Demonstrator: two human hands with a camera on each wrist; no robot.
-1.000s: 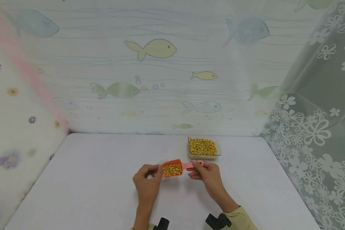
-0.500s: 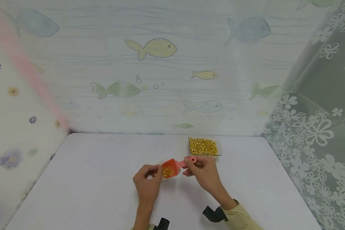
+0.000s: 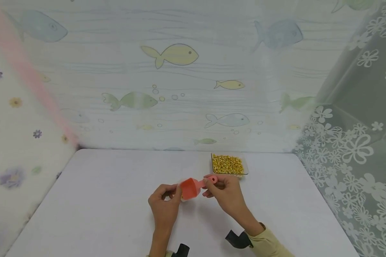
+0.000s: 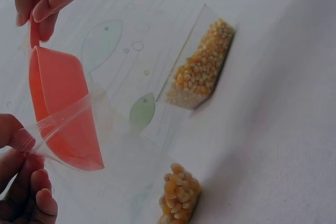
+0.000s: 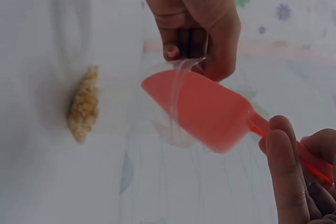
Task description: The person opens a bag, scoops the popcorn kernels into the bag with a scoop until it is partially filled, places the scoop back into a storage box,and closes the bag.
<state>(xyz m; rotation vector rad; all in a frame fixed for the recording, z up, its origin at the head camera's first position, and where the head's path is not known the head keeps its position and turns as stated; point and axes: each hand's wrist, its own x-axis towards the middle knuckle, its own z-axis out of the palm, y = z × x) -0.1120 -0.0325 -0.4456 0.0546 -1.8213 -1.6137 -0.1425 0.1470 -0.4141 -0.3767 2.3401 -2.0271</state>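
Observation:
A clear plastic bag [image 4: 123,124] stands on the table, its mouth pinched at the side between my left thumb and fingers; that left hand [image 3: 164,207] is in the head view. With its front end inside the bag's mouth, a pinkish-red scoop [image 3: 189,189] tilts down to the left. My right hand [image 3: 229,196] holds the scoop by its handle. In the head view the scoop's bowl shows no kernels on its visible surface. Corn kernels [image 4: 179,195] lie heaped at the bottom of the bag, seen also in the right wrist view as a pale yellow pile [image 5: 85,106].
Behind my right hand, a clear rectangular container [image 3: 246,167] full of corn kernels [image 3: 227,164] sits near the back edge of the white table [image 3: 99,200]. A fish-patterned curtain [image 3: 180,117] hangs behind the table, and a flowered sheer one [image 3: 357,171] on the right.
The right hand has shifted slightly left and tipped the scoop toward the bag. Kernels that filled the scoop have slid out of it. The left hand stays in place.

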